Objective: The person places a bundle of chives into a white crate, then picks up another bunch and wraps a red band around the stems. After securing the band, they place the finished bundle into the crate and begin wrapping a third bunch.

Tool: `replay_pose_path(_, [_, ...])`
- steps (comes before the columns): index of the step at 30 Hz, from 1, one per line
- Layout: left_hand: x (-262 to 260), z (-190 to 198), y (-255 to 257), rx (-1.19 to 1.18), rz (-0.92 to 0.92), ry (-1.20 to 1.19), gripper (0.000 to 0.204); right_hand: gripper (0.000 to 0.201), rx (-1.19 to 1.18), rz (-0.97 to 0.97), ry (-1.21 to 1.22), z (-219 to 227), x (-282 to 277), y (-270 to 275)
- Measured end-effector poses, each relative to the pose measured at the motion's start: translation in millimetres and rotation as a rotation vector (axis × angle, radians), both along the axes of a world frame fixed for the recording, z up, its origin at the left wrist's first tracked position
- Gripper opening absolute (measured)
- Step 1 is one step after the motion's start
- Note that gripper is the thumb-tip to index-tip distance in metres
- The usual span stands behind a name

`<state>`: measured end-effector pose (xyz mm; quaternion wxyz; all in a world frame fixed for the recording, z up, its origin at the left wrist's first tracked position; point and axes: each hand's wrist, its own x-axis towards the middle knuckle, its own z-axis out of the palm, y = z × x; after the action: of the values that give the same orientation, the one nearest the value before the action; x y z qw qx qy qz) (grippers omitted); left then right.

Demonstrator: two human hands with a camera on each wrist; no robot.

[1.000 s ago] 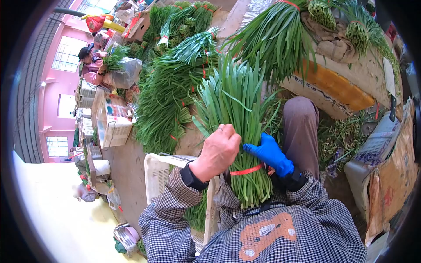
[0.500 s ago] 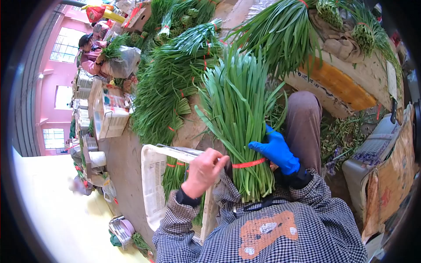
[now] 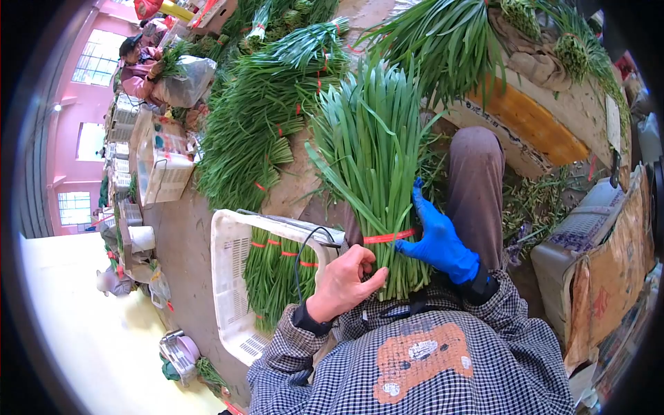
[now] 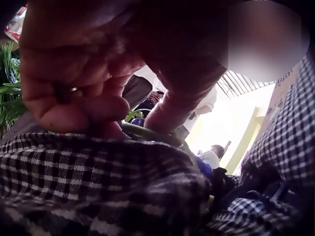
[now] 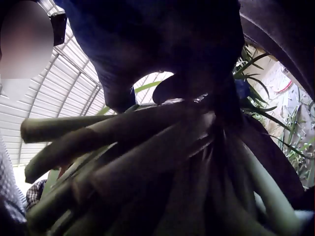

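A thick bunch of garlic chives (image 3: 377, 159), bound by a red band (image 3: 389, 236), stands on my lap with its leaves pointing away from me. My right hand (image 3: 443, 242), in a blue glove, grips its right side near the band, thumb across the front. My bare left hand (image 3: 346, 282) is at the lower left of the bunch, below the band, fingers curled and thumb against the cut ends. Dark in the left wrist view, the thumb (image 4: 170, 115) and curled fingers lie at a green stalk (image 4: 147, 132). Cut stalks (image 5: 74, 128) fill the right wrist view.
A white crate (image 3: 225, 277) with several banded bunches (image 3: 273, 277) stands by my left side. Beyond it lies a long heap of chives (image 3: 256, 124). A worn box (image 3: 526, 131) bears more bunches at the right, near a knife (image 3: 614, 131) and a grey crate (image 3: 574, 228).
My left hand has come down from the leaves above the band, away to the left, then back to the cut ends. My right hand stays at the bunch, its thumb now at the band.
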<state>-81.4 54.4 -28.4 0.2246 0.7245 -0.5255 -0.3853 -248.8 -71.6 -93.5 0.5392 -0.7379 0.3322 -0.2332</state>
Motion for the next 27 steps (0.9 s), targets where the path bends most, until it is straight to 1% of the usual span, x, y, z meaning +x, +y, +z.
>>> replay_pose_path(4, [3, 1, -2, 0.062, 0.011, 0.042, 0.028, 0.1, -0.034, -0.009, -0.003, -3, 1, 0])
replay_pose_path(6, [12, -1, -7, -0.095, 0.042, 0.075, 0.021, 0.098, -0.02, -0.008, -0.013, -3, 1, -1])
replay_pose_path(8, [21, -5, -20, -0.101, 0.184, 0.133, 0.015, 0.096, -0.001, -0.007, -0.027, -1, 0, -1])
replay_pose_path(10, [28, -10, -37, -0.071, 0.185, 0.2, 0.014, 0.094, 0.018, -0.004, -0.041, -4, 0, -2])
replay_pose_path(12, [28, -8, -52, -0.07, 0.161, 0.172, 0.014, 0.092, 0.031, -0.001, -0.123, -11, 0, -7])
replay_pose_path(13, [26, -7, -58, -0.064, 0.137, 0.152, 0.013, 0.092, 0.035, -0.011, -0.117, -10, -2, -8])
replay_pose_path(14, [24, -7, -63, -0.057, 0.131, 0.157, 0.013, 0.09, 0.169, -0.024, -0.134, -9, -5, -9])
replay_pose_path(15, [23, -7, -68, -0.206, 0.048, -0.006, 0.013, 0.089, 0.3, -0.034, -0.154, -6, -6, -10])
replay_pose_path(16, [23, -7, -73, -0.355, -0.035, -0.172, 0.012, 0.089, 0.303, -0.035, -0.154, -3, -6, -12])
replay_pose_path(17, [21, -9, -78, -0.474, -0.074, -0.242, 0.011, 0.091, 0.289, -0.021, -0.144, 0, -7, -13])
replay_pose_path(19, [16, -8, -87, -0.474, -0.101, -0.21, 0.01, 0.093, 0.275, -0.008, -0.134, -1, -5, -12])
replay_pose_path(21, [12, -10, -93, -0.476, -0.127, -0.173, 0.011, 0.099, 0.105, -0.006, -0.156, -10, -1, -7])
replay_pose_path(22, [11, -12, -95, -0.454, -0.131, -0.168, 0.01, 0.099, 0.105, -0.009, -0.155, -9, -3, -6])
replay_pose_path(24, [11, -15, -98, -0.43, -0.141, -0.163, 0.009, 0.105, 0.035, 0.01, -0.035, -6, -5, -5])
replay_pose_path(26, [11, -18, -98, -0.249, 0.022, 0.035, 0.009, 0.104, 0.033, 0.001, -0.042, -13, -4, -4])
replay_pose_path(27, [11, -20, -99, -0.248, 0.024, 0.035, 0.009, 0.104, 0.029, -0.007, -0.049, -15, -3, -4])
